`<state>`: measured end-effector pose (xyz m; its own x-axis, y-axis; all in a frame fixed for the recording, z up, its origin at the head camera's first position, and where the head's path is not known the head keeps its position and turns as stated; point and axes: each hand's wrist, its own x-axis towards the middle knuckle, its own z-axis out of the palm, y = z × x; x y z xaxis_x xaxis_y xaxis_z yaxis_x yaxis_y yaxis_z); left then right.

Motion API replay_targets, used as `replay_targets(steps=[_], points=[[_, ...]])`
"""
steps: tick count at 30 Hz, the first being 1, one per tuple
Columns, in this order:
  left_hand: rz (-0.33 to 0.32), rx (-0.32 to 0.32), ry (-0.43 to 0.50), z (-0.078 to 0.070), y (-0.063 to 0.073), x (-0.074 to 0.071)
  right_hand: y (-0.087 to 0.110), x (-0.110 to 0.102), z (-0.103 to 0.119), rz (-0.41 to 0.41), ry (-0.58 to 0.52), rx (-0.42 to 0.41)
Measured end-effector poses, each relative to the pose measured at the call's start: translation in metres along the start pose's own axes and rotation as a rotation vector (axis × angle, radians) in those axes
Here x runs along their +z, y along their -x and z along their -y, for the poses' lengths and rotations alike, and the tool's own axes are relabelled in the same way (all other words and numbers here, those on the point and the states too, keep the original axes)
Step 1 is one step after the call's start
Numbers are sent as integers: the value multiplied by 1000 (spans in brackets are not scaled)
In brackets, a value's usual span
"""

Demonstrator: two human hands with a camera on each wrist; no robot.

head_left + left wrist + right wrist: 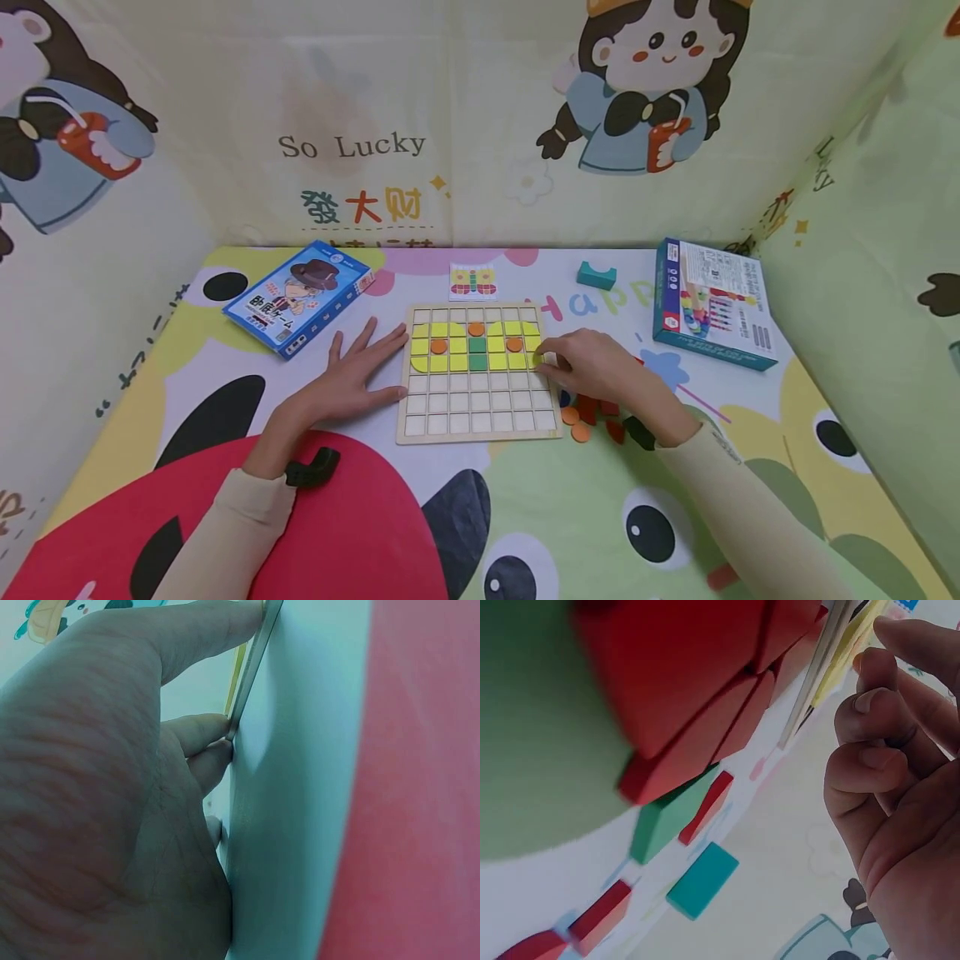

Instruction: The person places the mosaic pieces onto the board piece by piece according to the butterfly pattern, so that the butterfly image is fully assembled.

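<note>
A square wooden grid board [480, 427] lies flat on the table. Yellow, green and orange pieces fill part of its upper half. My left hand [341, 385] is spread out beside the board, its fingertips and thumb touching the left edge. In the left wrist view, those fingers [199, 733] meet the thin board edge. Over the board's right edge, my right hand [588, 362] pinches a small yellow piece [537, 360], partly hidden by the fingertips. The right wrist view shows the other fingers [870, 769] curled, near the yellow pieces [847, 656].
Loose red pieces [588, 410] and orange discs [580, 432] lie right of the board, partly under my right forearm. Behind the board are a butterfly picture card [473, 283] and a teal block [597, 276]. Boxes stand at the left [300, 296] and right [716, 304].
</note>
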<state>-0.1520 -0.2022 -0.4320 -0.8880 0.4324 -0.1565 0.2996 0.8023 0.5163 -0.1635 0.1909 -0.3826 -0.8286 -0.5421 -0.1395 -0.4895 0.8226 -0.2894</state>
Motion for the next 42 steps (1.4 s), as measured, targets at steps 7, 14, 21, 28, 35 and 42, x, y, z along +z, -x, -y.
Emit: replay_targets(steps=[7,14,21,28,35,42], points=[[-13,6,-9,2,1,-1,17,1,-4,6,-9,18],[-9,10,-2,4,0,-1,33,1,-17,-11,-18,30],[-9,11,-1,3,0,-1,42,4,-30,-32,2,29],[-10,14,2,3,-1,1,50,2,-34,-21,2,56],[-8,13,5,3,-1,1,55,0,-40,-15,1,103],[0,8,12,2,-1,1,57,-2,-42,16,-17,106]])
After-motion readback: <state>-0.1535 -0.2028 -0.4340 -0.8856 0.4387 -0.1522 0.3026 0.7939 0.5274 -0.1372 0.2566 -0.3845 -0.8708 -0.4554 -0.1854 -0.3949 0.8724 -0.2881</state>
